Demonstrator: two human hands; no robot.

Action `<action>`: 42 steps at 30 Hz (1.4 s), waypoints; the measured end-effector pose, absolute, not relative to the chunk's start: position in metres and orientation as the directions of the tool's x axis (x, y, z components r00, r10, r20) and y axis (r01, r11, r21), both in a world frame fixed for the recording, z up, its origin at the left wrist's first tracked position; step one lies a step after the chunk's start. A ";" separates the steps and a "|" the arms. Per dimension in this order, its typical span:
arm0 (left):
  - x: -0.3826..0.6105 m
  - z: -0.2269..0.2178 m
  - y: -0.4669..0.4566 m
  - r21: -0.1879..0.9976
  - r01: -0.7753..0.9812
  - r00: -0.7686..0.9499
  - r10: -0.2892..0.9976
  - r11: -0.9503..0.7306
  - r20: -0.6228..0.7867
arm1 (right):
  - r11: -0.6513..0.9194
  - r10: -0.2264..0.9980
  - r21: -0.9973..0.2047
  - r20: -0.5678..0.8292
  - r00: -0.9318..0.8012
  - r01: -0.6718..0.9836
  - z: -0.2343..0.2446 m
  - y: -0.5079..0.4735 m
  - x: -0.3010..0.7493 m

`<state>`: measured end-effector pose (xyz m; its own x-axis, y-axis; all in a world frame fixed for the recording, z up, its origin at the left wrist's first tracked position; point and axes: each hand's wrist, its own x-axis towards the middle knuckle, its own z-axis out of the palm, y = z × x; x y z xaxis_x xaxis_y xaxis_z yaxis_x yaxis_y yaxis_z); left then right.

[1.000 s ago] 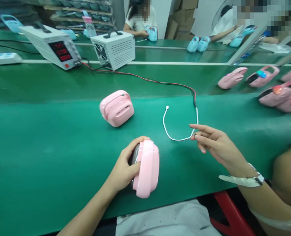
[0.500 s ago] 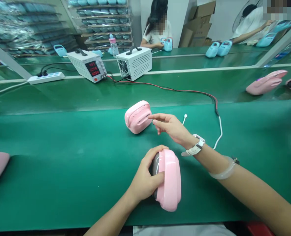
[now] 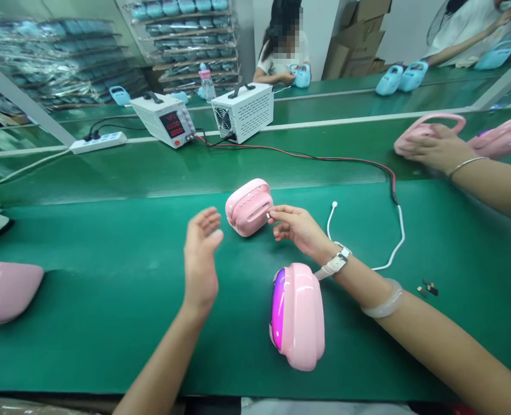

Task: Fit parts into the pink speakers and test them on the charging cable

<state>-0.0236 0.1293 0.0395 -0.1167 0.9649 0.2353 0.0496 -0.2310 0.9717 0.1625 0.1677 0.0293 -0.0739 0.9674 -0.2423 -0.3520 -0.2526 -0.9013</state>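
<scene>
Nearest me, a pink plastic device (image 3: 305, 317) stands on the green table, its side panel (image 3: 277, 311) glowing purple. Farther back is a second pink device (image 3: 247, 208), with a row of small buttons and a slot facing me. My right hand (image 3: 301, 229) is at that slot's right end, thumb and forefinger pinched on a small pale piece like a memory card (image 3: 268, 215). Raised to the left of the second device, my left hand (image 3: 201, 262) is empty with its fingers apart. Several small black memory cards (image 3: 428, 287) lie beyond my right forearm.
A white cable (image 3: 402, 230) runs from red and black wires behind my right arm. Two power supplies (image 3: 164, 121) (image 3: 244, 112) stand on the ledge beside a power strip (image 3: 99, 142). A co-worker's hand (image 3: 441, 148) touches a pink device at right. Another pink device (image 3: 8, 294) lies at left.
My left hand has let go of the near device and moved up and left. That device's panel, dark before, glows purple. A co-worker's hand has come in at the right. The view has shifted slightly.
</scene>
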 end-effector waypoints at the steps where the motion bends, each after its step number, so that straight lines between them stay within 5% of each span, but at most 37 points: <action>1: -0.029 0.043 0.145 0.969 0.076 -0.135 0.960 -0.235 0.244 | -0.251 0.968 -0.900 -0.242 -0.070 -0.356 0.029 0.168 0.161; 7: -0.027 0.035 0.192 0.974 0.178 0.072 0.989 -0.143 0.132 | -0.128 0.988 -0.925 -0.148 0.031 -0.358 0.022 0.173 0.144; 13: -0.024 0.024 0.200 0.988 0.153 0.083 0.996 -0.038 0.026 | -0.051 0.998 -0.944 -0.063 0.026 -0.325 0.023 0.178 0.157; 25: 0.006 0.010 0.246 0.994 -0.101 0.264 0.962 -0.049 0.074 | -0.028 0.996 -0.979 -0.011 -0.089 -0.202 0.032 0.195 0.173; 37: 0.005 0.012 0.244 0.991 -0.130 0.272 0.959 -0.043 0.077 | 0.103 0.994 -0.968 0.109 -0.014 -0.230 0.011 0.199 0.166; 42: 0.006 0.013 0.244 0.991 -0.135 0.279 0.958 -0.021 0.059 | 0.039 0.993 -0.960 0.069 -0.100 -0.276 0.008 0.206 0.172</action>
<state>0.0056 0.2439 0.0127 0.2793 0.9584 0.0588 -0.1348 -0.0215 0.9906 0.1725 0.2060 0.0083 -0.0997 0.9926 0.0693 -0.2763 0.0393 -0.9603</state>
